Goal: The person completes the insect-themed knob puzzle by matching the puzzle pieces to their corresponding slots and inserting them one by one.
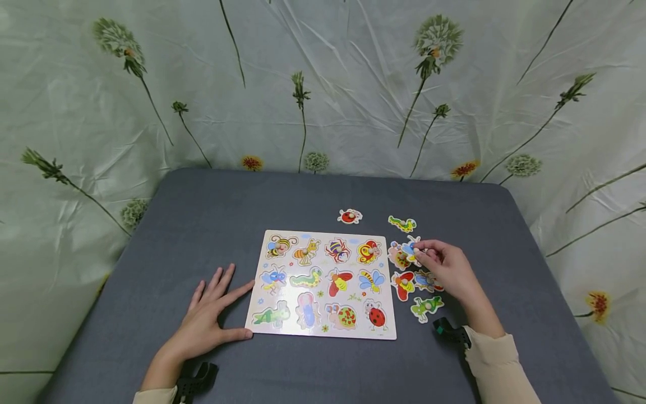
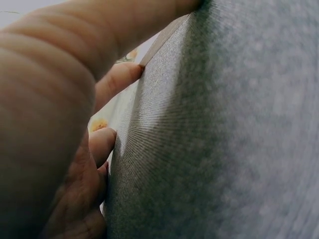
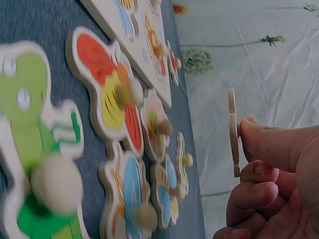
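My right hand [image 1: 449, 272] pinches a thin wooden puzzle piece [image 3: 232, 132] between thumb and fingers; the right wrist view shows it edge-on, raised above the other pieces. Its face shows light blue in the head view. Beneath and around that hand lie knobbed insect pieces: a snail [image 1: 398, 256], a red-winged bug [image 1: 403, 286], a blue-winged insect [image 1: 428, 281] and a green grasshopper-like one [image 1: 427, 307]. My left hand [image 1: 209, 314] lies spread on the table, thumb and index fingertips at the left edge of the puzzle board [image 1: 323, 335]. Knobbed pieces fill the board's top row.
Past the board's far edge lie a ladybug piece [image 1: 350, 216] and a green caterpillar piece [image 1: 402, 224]. Grey cloth covers the table [image 1: 227, 196]. A pale curtain [image 1: 353, 112] printed with dandelions hangs behind it.
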Available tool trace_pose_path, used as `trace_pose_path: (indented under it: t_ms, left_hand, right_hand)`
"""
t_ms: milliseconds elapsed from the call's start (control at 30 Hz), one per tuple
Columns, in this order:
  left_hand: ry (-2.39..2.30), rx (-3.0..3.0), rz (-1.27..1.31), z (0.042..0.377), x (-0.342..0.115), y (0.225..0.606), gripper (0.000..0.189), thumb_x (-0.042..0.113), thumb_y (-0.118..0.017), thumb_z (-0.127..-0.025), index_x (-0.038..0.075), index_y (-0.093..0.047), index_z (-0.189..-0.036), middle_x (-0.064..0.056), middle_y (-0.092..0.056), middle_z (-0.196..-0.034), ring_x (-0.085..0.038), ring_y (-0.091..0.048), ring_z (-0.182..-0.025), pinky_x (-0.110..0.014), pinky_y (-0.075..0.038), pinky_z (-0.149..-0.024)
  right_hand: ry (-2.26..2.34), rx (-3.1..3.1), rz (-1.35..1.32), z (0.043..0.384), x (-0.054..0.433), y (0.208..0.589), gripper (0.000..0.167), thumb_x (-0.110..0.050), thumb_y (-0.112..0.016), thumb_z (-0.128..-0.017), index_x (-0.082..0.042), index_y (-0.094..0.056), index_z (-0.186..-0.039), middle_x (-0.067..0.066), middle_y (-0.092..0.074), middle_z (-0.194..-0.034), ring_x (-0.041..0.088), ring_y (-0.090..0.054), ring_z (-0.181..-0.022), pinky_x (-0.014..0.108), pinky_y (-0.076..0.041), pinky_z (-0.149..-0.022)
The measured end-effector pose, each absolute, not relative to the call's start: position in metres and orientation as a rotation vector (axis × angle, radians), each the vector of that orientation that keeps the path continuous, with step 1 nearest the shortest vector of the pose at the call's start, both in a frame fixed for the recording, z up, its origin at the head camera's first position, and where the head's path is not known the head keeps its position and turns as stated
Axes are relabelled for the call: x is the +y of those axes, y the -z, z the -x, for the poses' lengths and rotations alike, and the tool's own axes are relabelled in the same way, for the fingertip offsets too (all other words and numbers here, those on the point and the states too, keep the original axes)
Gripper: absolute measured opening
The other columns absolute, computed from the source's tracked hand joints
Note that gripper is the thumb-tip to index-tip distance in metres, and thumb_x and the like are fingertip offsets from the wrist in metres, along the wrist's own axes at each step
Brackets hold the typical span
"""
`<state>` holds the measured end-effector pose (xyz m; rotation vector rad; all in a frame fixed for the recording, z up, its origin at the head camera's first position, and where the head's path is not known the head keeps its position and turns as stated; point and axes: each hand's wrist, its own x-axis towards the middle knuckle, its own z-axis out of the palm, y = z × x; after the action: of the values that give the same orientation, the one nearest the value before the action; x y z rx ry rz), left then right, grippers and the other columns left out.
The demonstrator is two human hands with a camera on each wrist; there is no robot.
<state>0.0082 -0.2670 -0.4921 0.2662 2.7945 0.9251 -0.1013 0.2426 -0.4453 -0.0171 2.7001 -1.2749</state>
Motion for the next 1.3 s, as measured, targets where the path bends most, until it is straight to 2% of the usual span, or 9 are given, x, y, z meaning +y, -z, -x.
trace_pose_path:
  t_ms: [233,467,800,1067,1300]
  left_hand:
    - [-0.93,2.8,-0.275,-0.008,-0.267,0.492,0.101,0.066,-0.09,-0.073,0.037,-0.051,-0.162,-0.016,-0.013,-0.182,-0.047,-0.002,-0.168,-0.076,0.004,-0.127]
    - [-0.924,2.802,-0.265,-0.009,-0.268,0.493,0.101,0.067,-0.09,-0.073,0.037,-0.051,-0.161,-0.016,-0.013,-0.182,-0.046,-0.002,-0.168,-0.075,0.004,-0.128]
    - [-0.932,2.803,-0.268,-0.01,-0.267,0.492,0.101,0.067,-0.089,-0.074,0.038,-0.05,-0.162,-0.015,-0.012,-0.182,-0.045,-0.001,-0.169,-0.074,0.005,-0.128]
    - [-0.924,2.816,-0.266,-0.013,-0.269,0.496,0.101,0.069,-0.089,-0.073,0.039,-0.05,-0.161,-0.013,-0.013,-0.182,-0.044,-0.002,-0.169,-0.073,0.006,-0.129]
    - [-0.921,2.829,-0.277,-0.01,-0.268,0.497,0.1,0.069,-0.089,-0.073,0.039,-0.05,-0.161,-0.014,-0.013,-0.182,-0.043,-0.004,-0.169,-0.072,0.006,-0.13]
  right_hand:
    - [1.31,2.661,0.072,0.102,0.224,0.449,0.025,-0.02,-0.069,-0.107,-0.002,-0.073,-0.124,0.001,-0.044,-0.076,0.013,-0.039,-0.062,0.026,-0.032,-0.053]
    - [1.347,2.596,0.16,0.102,0.201,0.447,0.024,-0.018,-0.071,-0.106,-0.002,-0.073,-0.123,0.001,-0.043,-0.075,0.014,-0.04,-0.062,0.023,-0.038,-0.053]
    - [1.389,2.547,0.222,0.103,0.169,0.451,0.017,-0.015,-0.072,-0.104,-0.006,-0.075,-0.118,0.0,-0.043,-0.076,0.012,-0.04,-0.066,0.022,-0.032,-0.057]
    - [1.441,2.527,0.35,0.099,0.145,0.456,0.015,-0.012,-0.075,-0.101,-0.005,-0.077,-0.114,-0.002,-0.042,-0.072,0.01,-0.041,-0.065,0.023,-0.032,-0.061]
    - [1.436,2.496,0.358,0.098,0.125,0.459,0.014,-0.014,-0.076,-0.101,-0.008,-0.078,-0.113,-0.003,-0.045,-0.073,0.01,-0.042,-0.068,0.022,-0.033,-0.063]
